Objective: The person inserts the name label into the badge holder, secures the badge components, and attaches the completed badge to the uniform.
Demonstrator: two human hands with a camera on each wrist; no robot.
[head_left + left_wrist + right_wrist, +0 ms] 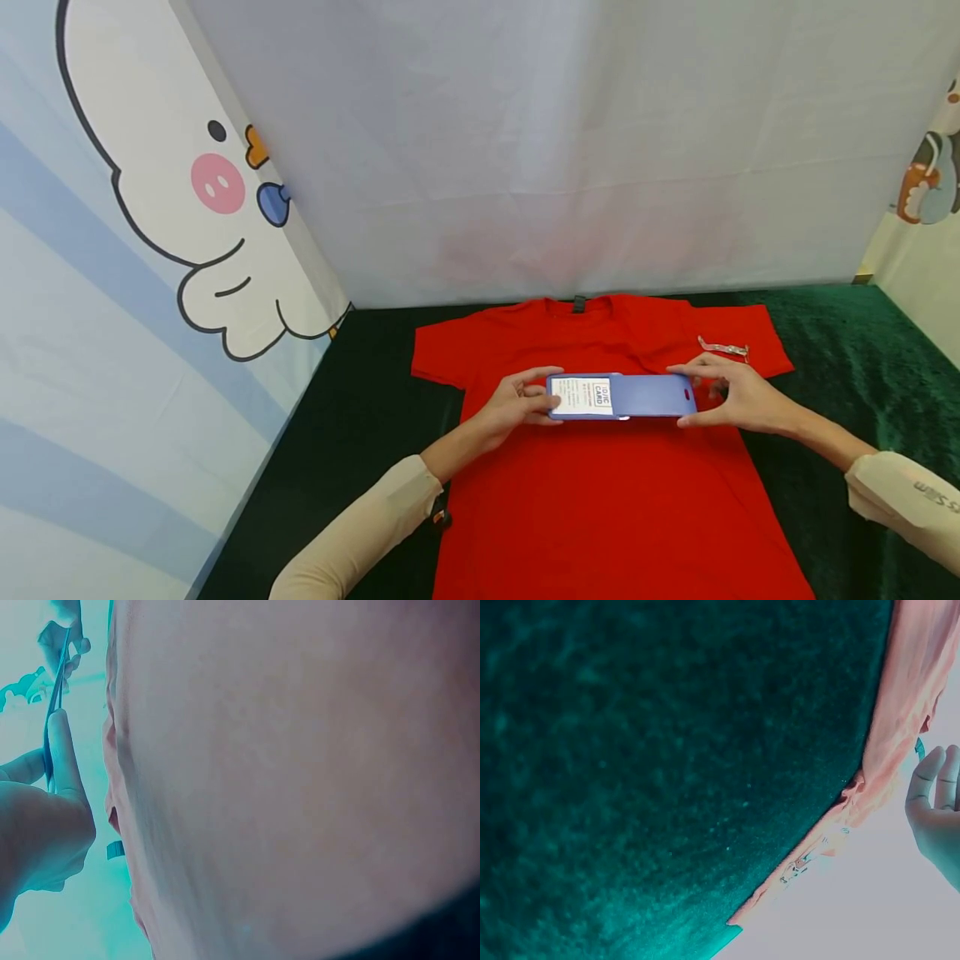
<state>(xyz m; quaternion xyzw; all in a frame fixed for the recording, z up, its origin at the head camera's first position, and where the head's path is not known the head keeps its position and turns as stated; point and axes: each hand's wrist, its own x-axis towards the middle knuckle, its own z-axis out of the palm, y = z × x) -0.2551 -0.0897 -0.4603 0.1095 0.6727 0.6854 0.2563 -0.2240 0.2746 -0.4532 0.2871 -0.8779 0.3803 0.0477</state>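
Observation:
Above the red T-shirt (600, 500) a blue card holder (652, 395) is held level, drawn out lengthwise. White paper printed with CARD (581, 396) shows in its left half; the right half is plain blue with a small slot near the end. My left hand (517, 404) pinches the left end, fingers on its far and near edges. At the opposite end, my right hand (738, 396) grips between thumb and fingers. Seen edge-on in the left wrist view, the card holder (54, 712) is a thin strip. The right wrist view shows only part of my right hand (939, 810).
On the shirt's right sleeve lies a small clear-and-silver item (723, 347), its kind unclear. A dark green cloth (360, 433) covers the table. White curtain (562, 150) closes off the back, and a cartoon-printed curtain (150, 333) the left.

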